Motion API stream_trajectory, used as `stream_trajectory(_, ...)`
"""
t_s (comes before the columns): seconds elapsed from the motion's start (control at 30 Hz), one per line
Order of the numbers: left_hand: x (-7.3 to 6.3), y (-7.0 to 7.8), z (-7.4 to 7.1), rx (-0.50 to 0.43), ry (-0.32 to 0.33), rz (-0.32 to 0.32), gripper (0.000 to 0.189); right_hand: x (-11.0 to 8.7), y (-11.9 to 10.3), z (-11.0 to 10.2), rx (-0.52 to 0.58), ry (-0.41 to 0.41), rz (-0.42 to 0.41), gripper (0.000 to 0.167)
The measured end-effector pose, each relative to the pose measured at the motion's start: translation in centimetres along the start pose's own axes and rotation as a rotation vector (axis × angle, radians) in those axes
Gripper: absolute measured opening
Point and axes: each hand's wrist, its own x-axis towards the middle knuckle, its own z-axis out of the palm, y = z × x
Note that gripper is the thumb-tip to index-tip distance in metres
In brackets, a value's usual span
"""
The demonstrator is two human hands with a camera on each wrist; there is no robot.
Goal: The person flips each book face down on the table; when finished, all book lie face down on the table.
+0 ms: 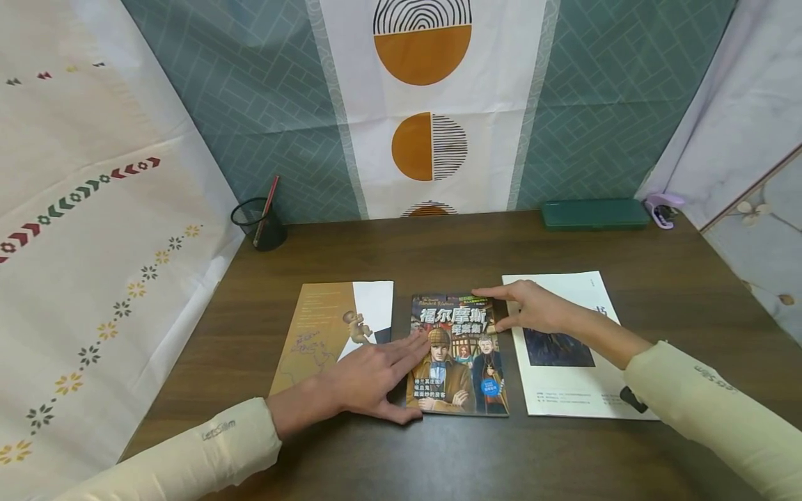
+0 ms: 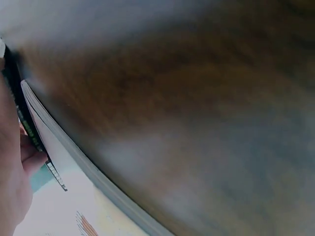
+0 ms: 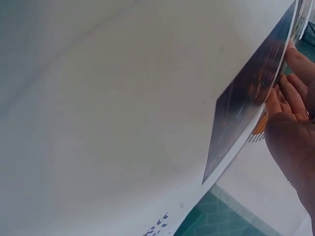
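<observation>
An illustrated book (image 1: pixel 456 355) with a detective in a checked cap on its cover lies face up in the middle of the wooden table. My left hand (image 1: pixel 374 370) rests along its left side, fingers extended onto the cover and thumb near the lower left corner. At the upper right corner is my right hand (image 1: pixel 535 306), with one finger along the top edge and the thumb by the right edge. A brown and white book (image 1: pixel 326 320) lies beneath the left forearm. To the right, a white book (image 1: pixel 557 396) with a dark picture is partly covered by the right hand and forearm.
At the back left stands a black pen cup (image 1: pixel 271 233) with a red pencil (image 1: pixel 269 202). A green case (image 1: pixel 595 214) and a light purple tool (image 1: pixel 664 209) lie at the back right. Cloth hangs behind the table (image 1: pixel 401 254) and at its sides.
</observation>
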Motion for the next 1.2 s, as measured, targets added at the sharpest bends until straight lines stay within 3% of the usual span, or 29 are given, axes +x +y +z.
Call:
stream_trajectory(0.13,0.1,0.0,-0.2,0.067,0.061,0.051,0.088,-0.1,-0.2,-0.2,-0.005,-0.014,0.004,0.076)
stream_trajectory(0.3,0.5,-0.2,-0.9,0.075,0.128,0.050,0.077,0.0,-0.2,-0.3,-0.024,-0.026,-0.022,0.080)
stream_trajectory(0.47,1.0,-0.4,-1.6,0.103,0.213,0.050,0.079,0.1,-0.1,-0.1,-0.049,-0.028,-0.041,0.081)
stream_trajectory(0.63,1.1,-0.6,-2.1,0.124,0.298,0.076,0.075,0.0,0.1,0.1,-0.071,0.003,-0.072,0.072)
stream_trajectory(1.07,1.0,-1.2,-3.8,0.091,0.403,0.196,0.059,-0.3,0.6,0.3,-0.072,0.079,-0.140,0.054)
stream_trajectory(1.2,1.0,-1.2,-4.6,0.069,0.428,0.202,0.053,-0.4,0.6,0.5,-0.071,0.119,-0.153,0.050)
